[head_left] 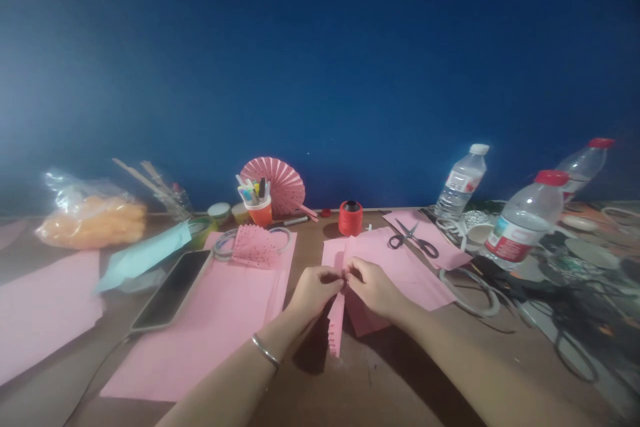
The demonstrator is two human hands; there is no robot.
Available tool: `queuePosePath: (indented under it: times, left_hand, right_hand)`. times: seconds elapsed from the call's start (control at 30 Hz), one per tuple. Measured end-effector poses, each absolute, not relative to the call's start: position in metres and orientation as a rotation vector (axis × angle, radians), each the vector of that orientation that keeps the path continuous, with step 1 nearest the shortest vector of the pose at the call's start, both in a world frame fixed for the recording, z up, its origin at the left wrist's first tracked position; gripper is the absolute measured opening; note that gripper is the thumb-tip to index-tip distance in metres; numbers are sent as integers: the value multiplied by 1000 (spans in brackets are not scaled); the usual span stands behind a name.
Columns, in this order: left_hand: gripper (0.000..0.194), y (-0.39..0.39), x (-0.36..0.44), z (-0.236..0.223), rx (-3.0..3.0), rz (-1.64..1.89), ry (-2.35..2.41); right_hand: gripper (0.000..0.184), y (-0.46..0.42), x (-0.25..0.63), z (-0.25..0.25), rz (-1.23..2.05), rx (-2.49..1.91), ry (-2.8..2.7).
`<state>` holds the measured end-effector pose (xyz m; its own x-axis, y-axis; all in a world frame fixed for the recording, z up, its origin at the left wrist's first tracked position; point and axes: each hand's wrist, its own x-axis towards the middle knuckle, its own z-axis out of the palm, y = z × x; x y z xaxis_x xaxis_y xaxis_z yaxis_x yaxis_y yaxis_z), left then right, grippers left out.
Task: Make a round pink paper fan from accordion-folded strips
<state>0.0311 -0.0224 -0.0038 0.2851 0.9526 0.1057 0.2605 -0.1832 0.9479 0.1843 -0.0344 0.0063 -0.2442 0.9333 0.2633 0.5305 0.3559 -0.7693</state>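
Hands: two, left hand [316, 287] and right hand [370, 288], fingers of both pinching one pleated pink paper [336, 330]
Spool [350, 220]: one, red, beyond the fingers
Scissors [410, 235]: one pair, right of them
Bottles [525, 220]: three, farther right
Cup [260, 215]: one, holding pens, beyond and left
Clear bag [90, 217]: one, orange contents, far left
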Motion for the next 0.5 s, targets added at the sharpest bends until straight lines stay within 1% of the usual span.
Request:
queuePosePath:
  times: [0.23,0.33,0.4,0.5]
  left_hand:
    - [14,-22,30,-2,1688,894,1095]
    - [13,-23,30,1,1795,859,1121]
    - [14,-23,29,3,1893,873,1134]
    - [14,-25,29,6,2010,920,1133]
  right_hand:
    - [12,-35,184,7,712,-1277,-1902]
    - [11,-36,184,10,744,-1244,-1867]
    - [10,-34,186,13,793,-1217,-1806]
    - [10,-29,191,14,969,-1179,-1643]
